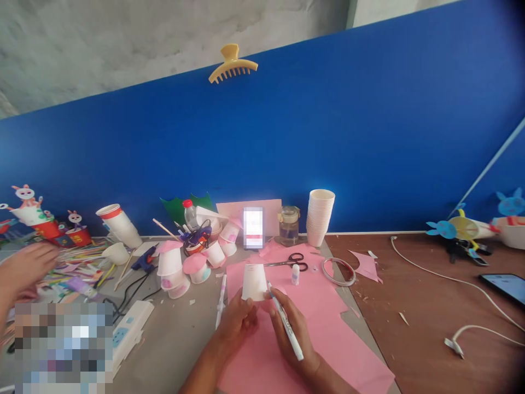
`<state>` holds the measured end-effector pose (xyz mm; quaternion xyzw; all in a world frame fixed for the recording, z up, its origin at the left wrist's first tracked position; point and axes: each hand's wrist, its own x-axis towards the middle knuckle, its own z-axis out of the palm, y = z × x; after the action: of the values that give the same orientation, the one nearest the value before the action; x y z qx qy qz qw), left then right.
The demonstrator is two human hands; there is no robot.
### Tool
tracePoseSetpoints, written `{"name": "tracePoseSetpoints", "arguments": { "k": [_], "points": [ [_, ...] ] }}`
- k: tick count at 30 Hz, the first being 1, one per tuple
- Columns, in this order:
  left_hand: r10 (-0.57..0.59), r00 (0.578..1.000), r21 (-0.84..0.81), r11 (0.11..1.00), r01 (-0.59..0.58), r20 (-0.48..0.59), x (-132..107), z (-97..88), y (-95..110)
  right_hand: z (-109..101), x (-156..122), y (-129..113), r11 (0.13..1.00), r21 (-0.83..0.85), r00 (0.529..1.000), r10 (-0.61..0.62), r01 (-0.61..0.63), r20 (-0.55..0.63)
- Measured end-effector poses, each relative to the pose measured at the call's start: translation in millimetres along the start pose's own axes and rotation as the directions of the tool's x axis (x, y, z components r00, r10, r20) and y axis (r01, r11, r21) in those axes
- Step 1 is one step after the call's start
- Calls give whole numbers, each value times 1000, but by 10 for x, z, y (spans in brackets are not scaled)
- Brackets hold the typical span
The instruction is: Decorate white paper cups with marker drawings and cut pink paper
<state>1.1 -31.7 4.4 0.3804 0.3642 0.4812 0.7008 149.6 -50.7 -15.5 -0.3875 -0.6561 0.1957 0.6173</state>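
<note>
My left hand [241,318] is closed around the rim of a white paper cup [254,280], which is turned upside down. Faint reddish marks show near the cup's upper end. In my right hand [296,327] is a white marker [286,323], its blue tip close to the cup's right side; whether it touches I cannot tell. Both hands are above a large sheet of pink paper [328,345]. Just beyond them lie black-handled scissors [293,264] and a small glue stick [295,274]. Another white marker [221,301] rests left of the cup.
A tall stack of paper cups [320,218], a glass jar [289,225] and a phone [253,229] stand along the blue partition [287,137]. Pink-topped cups [170,262], a glue gun [143,260] and a power strip [131,334] occupy the left. Another person's hand [30,265] reaches in there.
</note>
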Motion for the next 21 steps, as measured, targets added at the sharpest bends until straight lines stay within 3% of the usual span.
{"name": "tracePoseSetpoints", "arguments": {
  "k": [11, 21],
  "points": [
    [30, 999, 61, 998, -31, 14, -8, -4, 6, 4, 52, -82, 987, 123, 993, 113, -108, -40],
    [39, 999, 119, 992, -41, 19, -22, 14, 17, -16, 46, -93, 993, 92, 995, 75, -69, -63]
  ]
}}
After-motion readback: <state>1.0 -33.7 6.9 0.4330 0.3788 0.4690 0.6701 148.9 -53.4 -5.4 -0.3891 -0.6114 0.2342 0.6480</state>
